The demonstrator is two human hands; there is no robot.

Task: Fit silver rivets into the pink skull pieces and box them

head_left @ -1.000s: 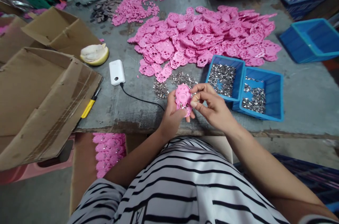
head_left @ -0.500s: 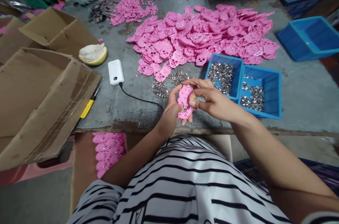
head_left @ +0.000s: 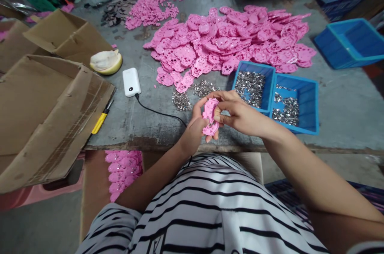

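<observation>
A pink moulded plastic piece [head_left: 211,107] is held in my left hand [head_left: 195,128], thumb on its face and fingers curled round behind. Small silvery metal parts [head_left: 211,124] sit on its lower half. My right hand [head_left: 235,115] is closed in a pinch, its thumb and forefinger against the right edge of the piece; what lies between the fingertips is hidden. Just past my hands are two little heaps of metal parts [head_left: 181,101] on the grey table [head_left: 156,134]. To the right, metal parts also fill a blue bin [head_left: 274,86] and a second blue bin [head_left: 312,106].
A large pile of pink pieces [head_left: 228,40] spreads across the table, with smaller pink parts [head_left: 153,8] behind. A white power bank [head_left: 131,82] with a black cable, a yellow cutter knife [head_left: 100,123], a fruit rind [head_left: 109,68] and cardboard boxes [head_left: 54,114] are on the left.
Both hands and the pink piece have shifted very slightly, the piece a little to the right and nearer me. The grip looks the same.
</observation>
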